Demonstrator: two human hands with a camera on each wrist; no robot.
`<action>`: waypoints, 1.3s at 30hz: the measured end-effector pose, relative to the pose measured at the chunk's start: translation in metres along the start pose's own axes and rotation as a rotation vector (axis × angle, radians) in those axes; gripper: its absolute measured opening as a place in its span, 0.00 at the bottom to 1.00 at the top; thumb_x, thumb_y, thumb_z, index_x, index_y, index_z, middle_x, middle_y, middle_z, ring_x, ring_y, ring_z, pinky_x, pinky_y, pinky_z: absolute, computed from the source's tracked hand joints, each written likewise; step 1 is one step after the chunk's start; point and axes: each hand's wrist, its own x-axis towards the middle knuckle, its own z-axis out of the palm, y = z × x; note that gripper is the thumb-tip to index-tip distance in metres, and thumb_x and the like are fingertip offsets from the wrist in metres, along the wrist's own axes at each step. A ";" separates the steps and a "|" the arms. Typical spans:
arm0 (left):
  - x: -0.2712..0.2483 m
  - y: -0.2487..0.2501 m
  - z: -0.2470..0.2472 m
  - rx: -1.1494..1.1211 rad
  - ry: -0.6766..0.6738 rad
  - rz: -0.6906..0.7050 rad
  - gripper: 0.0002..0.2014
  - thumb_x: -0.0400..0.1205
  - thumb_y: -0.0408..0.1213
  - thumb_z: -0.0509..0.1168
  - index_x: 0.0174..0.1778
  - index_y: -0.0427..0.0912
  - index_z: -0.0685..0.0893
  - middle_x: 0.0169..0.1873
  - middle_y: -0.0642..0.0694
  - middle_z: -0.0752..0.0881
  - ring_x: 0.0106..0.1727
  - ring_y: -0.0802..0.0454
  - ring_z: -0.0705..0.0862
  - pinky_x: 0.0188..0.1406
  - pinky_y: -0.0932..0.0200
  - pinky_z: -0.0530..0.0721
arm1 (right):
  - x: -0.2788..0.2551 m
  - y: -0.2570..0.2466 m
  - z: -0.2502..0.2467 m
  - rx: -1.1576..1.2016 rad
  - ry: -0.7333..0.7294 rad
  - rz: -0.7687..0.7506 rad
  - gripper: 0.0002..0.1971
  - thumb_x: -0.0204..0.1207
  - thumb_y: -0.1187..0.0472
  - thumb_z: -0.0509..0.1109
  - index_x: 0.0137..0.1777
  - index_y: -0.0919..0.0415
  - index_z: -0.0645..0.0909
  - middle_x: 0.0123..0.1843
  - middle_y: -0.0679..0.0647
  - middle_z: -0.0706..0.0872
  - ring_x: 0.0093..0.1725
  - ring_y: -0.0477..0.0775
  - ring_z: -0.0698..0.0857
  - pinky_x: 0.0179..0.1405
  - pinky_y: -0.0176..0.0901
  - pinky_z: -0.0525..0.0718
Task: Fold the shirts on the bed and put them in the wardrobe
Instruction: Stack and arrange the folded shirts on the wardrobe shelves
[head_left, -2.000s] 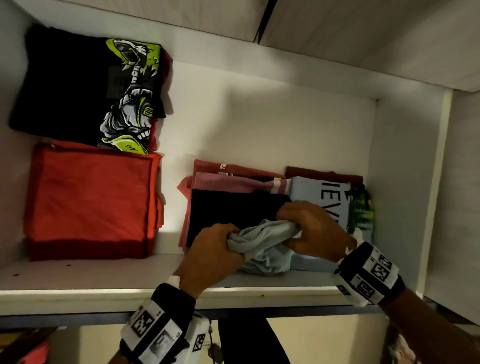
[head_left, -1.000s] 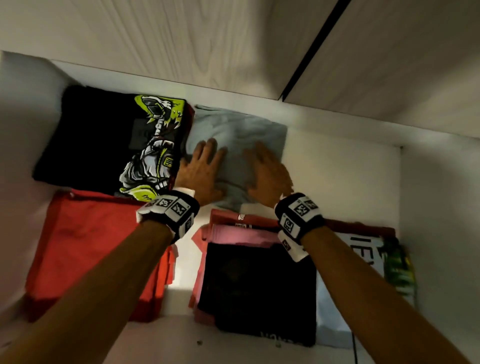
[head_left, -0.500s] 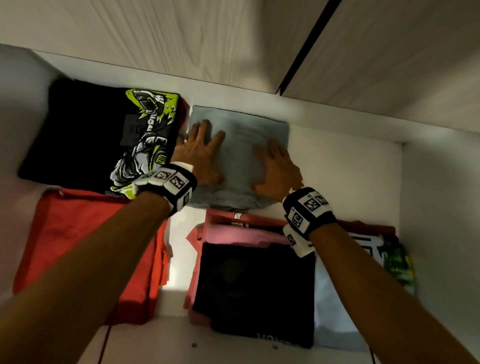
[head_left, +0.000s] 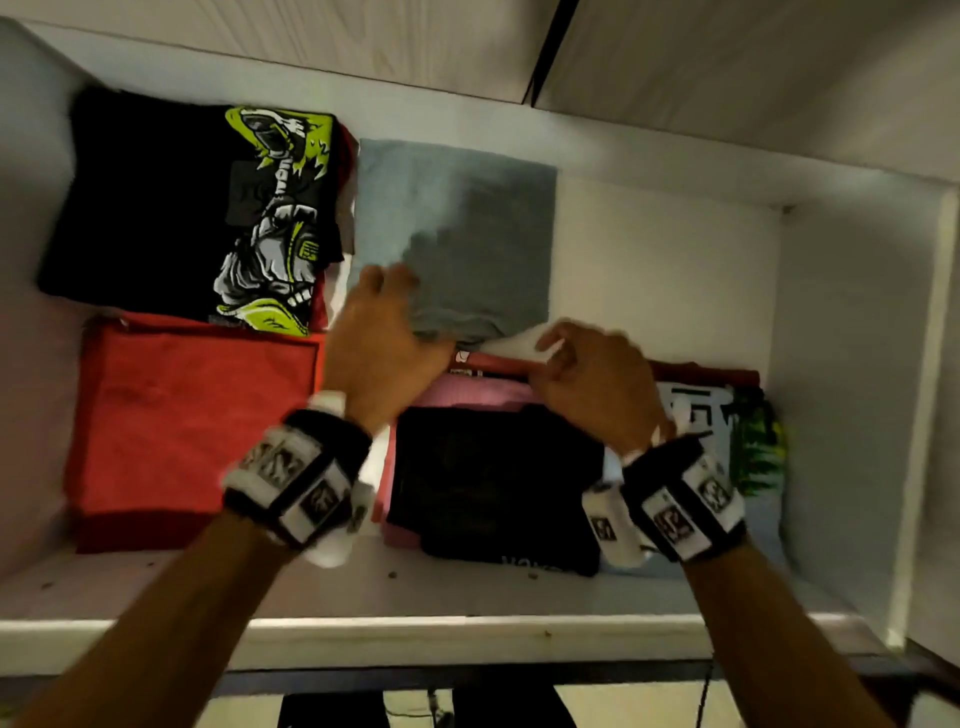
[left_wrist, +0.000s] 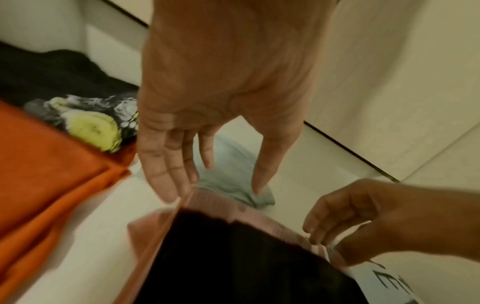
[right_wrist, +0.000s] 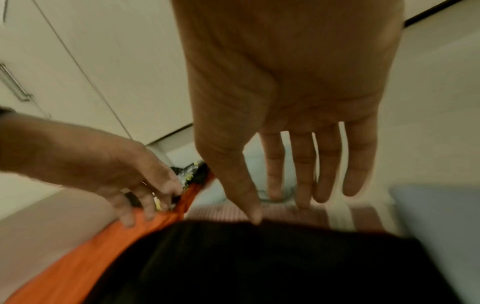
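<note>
A folded grey shirt (head_left: 457, 234) lies flat at the back of the wardrobe shelf (head_left: 415, 597), behind a pile topped by a black shirt (head_left: 493, 478). My left hand (head_left: 400, 317) hovers at the grey shirt's front left corner, fingers straight, holding nothing. In the left wrist view the left hand (left_wrist: 213, 185) has its thumb tip down at the grey shirt (left_wrist: 233, 174). My right hand (head_left: 561, 358) is over the pile's back edge, fingers relaxed and empty. The right wrist view shows the right hand (right_wrist: 283, 205) with its thumb tip near the black shirt (right_wrist: 259, 257).
A black shirt with a green graphic (head_left: 182, 208) lies on a red pile (head_left: 197, 426) at the left. A pink shirt (head_left: 467, 395) and a pale blue lettered shirt (head_left: 696, 410) sit in the right pile. The wardrobe side wall (head_left: 857, 389) closes the right.
The grey shirt went from bunched in both hands to flat on the back of the shelf. Both hands pressed on it, then drew back to its front edge and let go.
</note>
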 end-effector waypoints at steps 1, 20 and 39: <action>-0.026 -0.002 0.005 -0.050 -0.058 -0.115 0.30 0.70 0.52 0.77 0.65 0.43 0.79 0.60 0.39 0.83 0.61 0.35 0.84 0.57 0.44 0.84 | -0.020 0.009 0.006 -0.018 -0.027 -0.016 0.14 0.69 0.54 0.75 0.55 0.47 0.87 0.46 0.48 0.92 0.49 0.56 0.90 0.49 0.49 0.87; -0.092 0.003 0.065 0.361 -0.437 0.337 0.38 0.67 0.50 0.76 0.75 0.48 0.75 0.73 0.42 0.77 0.76 0.38 0.74 0.81 0.39 0.66 | -0.026 0.030 0.052 -0.366 -0.477 -0.252 0.40 0.65 0.47 0.82 0.75 0.58 0.72 0.63 0.58 0.87 0.58 0.62 0.88 0.55 0.51 0.87; -0.026 0.005 -0.021 -0.070 -1.020 0.174 0.12 0.71 0.45 0.84 0.44 0.51 0.88 0.38 0.63 0.90 0.41 0.66 0.88 0.46 0.61 0.86 | -0.005 0.023 -0.037 0.150 -0.920 -0.137 0.18 0.70 0.61 0.85 0.59 0.51 0.87 0.48 0.38 0.91 0.51 0.44 0.90 0.54 0.40 0.86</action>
